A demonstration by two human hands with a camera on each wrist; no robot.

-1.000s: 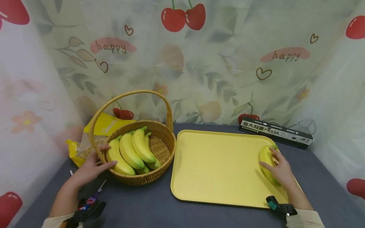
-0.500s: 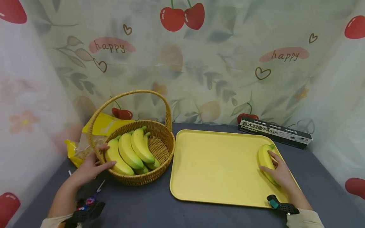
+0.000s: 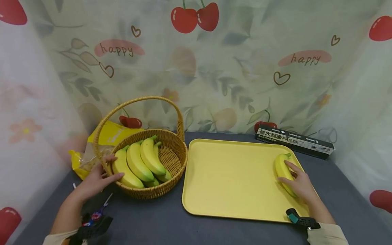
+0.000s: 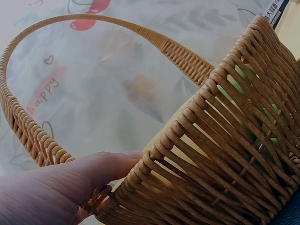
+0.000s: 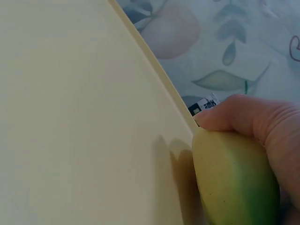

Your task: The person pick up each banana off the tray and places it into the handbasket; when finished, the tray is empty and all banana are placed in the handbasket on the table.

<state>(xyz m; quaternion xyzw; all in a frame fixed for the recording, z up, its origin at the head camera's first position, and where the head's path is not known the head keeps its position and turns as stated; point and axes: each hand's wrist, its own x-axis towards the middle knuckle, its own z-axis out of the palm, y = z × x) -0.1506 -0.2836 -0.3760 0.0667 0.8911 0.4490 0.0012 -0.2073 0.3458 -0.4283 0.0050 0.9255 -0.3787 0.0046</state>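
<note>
Little has moved since the earlier frames: the single banana (image 3: 283, 173) has been slid slightly left and far on the yellow tray (image 3: 232, 177), with the right hand (image 3: 301, 185) kept on it. Right-hand fingers are curled over the banana's right side, so it is gripped, lying at the tray's right edge. The left hand (image 3: 96, 180) is kept on the near-left rim of the wicker basket (image 3: 171, 160), thumb over the rim, fingers laid against the bunch of bananas (image 3: 139, 165) inside; whether the rim is truly clasped cannot be told. Behind the basket a yellow bag (image 3: 107, 136) is seen; a pasta box (image 3: 295, 141) lies far right, on the grey table (image 3: 159, 221).

The banana is judged light, firm but easily bruised, with smooth, slightly slippery skin. It is best held around the middle, with moderate pressure, not by the green stem tip.
</note>
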